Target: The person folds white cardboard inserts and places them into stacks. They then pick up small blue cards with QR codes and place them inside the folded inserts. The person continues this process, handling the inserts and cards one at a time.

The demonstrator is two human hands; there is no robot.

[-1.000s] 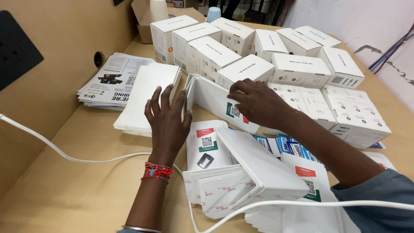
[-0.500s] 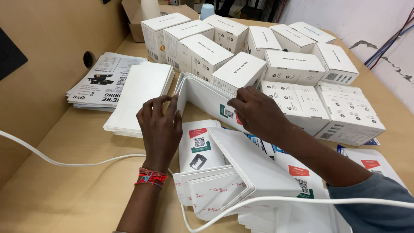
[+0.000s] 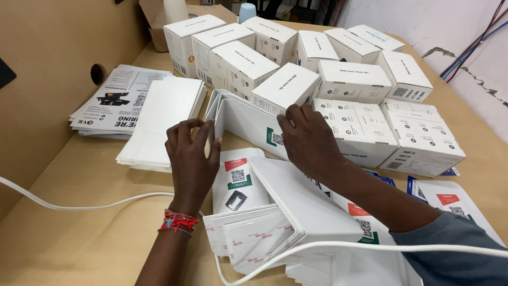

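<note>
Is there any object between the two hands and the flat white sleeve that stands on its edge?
Nothing visible. The left hand and the right hand both touch the white sleeve directly, with no object between.

Flat-packed white carton sleeve [image 3: 248,124]: unassembled, standing on long edge, panels partly fanned at left end. Green-and-white label patch with code square on lower front face, just left of right hand [image 3: 309,139]. Left hand [image 3: 190,159] fingertips pinch fanned panel edges at sleeve's left end; right hand presses flat on top edge at its right end. Sleeve spans gap between both hands, tilted slightly back.
</note>
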